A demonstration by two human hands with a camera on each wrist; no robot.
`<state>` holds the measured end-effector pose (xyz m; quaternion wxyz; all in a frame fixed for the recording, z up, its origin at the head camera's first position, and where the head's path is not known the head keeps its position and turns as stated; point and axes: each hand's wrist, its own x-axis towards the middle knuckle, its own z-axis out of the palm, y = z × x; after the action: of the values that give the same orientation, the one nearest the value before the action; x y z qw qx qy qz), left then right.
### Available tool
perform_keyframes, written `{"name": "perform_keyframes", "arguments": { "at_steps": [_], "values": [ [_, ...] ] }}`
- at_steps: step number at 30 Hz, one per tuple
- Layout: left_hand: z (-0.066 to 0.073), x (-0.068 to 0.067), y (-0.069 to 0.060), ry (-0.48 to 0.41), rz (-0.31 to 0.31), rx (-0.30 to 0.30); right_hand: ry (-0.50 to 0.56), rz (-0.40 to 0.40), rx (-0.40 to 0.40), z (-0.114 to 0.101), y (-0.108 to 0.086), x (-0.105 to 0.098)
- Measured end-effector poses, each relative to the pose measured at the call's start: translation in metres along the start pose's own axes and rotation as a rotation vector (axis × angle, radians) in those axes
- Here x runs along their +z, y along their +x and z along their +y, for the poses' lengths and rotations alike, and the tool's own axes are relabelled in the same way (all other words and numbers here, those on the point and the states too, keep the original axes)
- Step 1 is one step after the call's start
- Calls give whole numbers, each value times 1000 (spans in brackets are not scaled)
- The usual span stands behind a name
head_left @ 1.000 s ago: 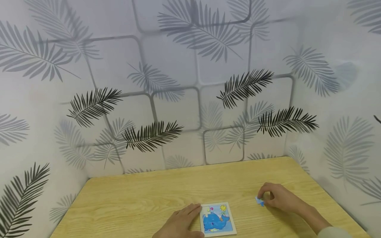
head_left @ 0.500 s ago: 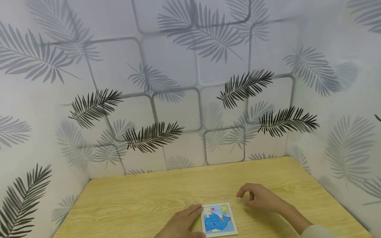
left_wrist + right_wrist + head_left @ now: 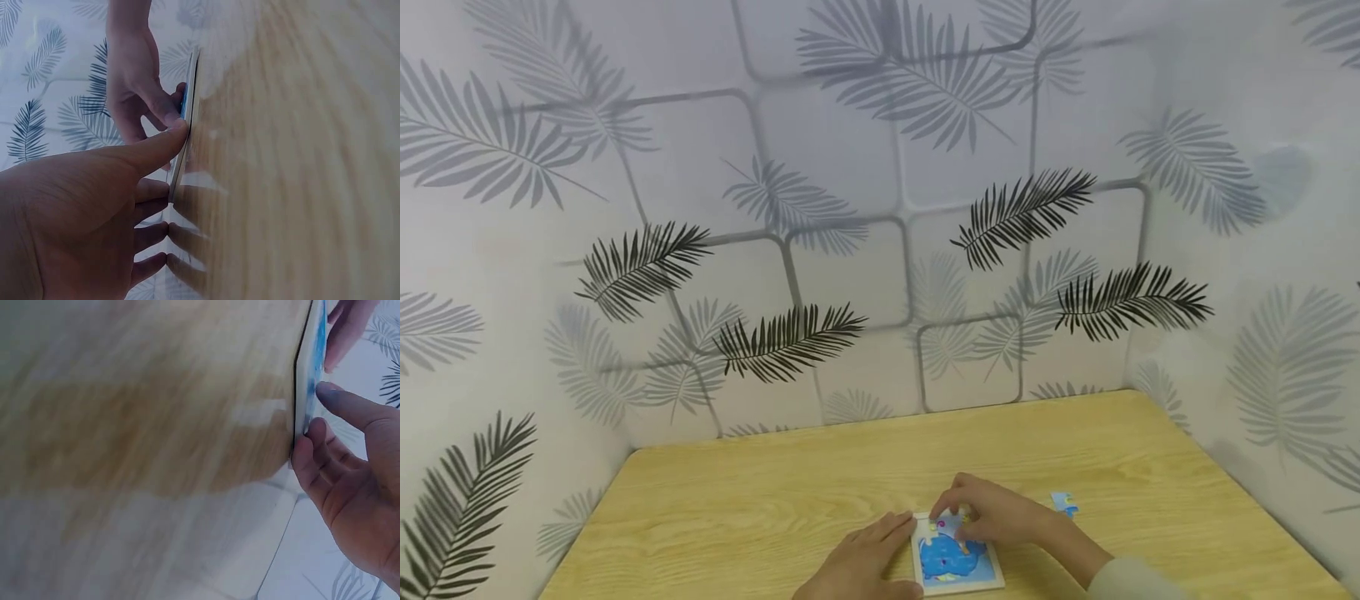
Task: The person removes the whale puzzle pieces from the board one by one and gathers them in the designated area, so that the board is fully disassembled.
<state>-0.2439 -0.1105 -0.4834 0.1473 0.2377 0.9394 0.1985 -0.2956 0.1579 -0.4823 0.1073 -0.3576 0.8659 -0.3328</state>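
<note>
A small square jigsaw puzzle (image 3: 955, 560) in a white frame, with a blue whale picture, lies on the table in the head view. My left hand (image 3: 859, 560) rests along its left side with fairly straight fingers. The thumb (image 3: 169, 137) touches the frame's edge in the left wrist view. My right hand (image 3: 988, 510) is over the puzzle's upper part, its curled finger and thumb pinching a light blue piece (image 3: 949, 525). Whether that piece is raised cannot be told. The sun picture is mostly hidden. A pale patch shows at the puzzle's upper left.
A loose blue puzzle piece (image 3: 1064, 503) lies on the table to the right, behind my right forearm. The wooden table (image 3: 760, 492) meets leaf-patterned walls (image 3: 835, 275) at the back and sides.
My right hand has let go of the loose blue piece at the right and moved left onto the puzzle. My left hand stays at the frame's left side.
</note>
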Motion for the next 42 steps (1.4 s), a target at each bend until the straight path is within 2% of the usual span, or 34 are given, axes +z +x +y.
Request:
{"name": "perform_keyframes", "arguments": {
  "at_steps": [4,10,14,18,21,25,28,36,42],
  "values": [
    [0,1,-1,-2,-2,10,-48,-17,18,-6,2,1],
    [-1,0,-1,-2,7,-6,-60,-24,8,-10,6,2],
    [-1,0,-1,1,11,-5,-78,-6,11,-13,7,3],
    [-2,-1,-1,-20,4,-23,-139,14,19,-16,7,3],
    [-2,-1,-1,-31,-1,-32,-183,26,4,-15,6,4],
    [-3,0,-3,-28,2,-14,-213,49,-30,-11,5,6],
    [-3,2,-3,-23,7,10,-183,75,-18,-7,3,6],
    [1,0,-6,-6,20,25,0,168,-9,-4,-7,-8],
    [2,0,-6,3,24,24,27,236,-36,3,-18,-17]
  ]
}}
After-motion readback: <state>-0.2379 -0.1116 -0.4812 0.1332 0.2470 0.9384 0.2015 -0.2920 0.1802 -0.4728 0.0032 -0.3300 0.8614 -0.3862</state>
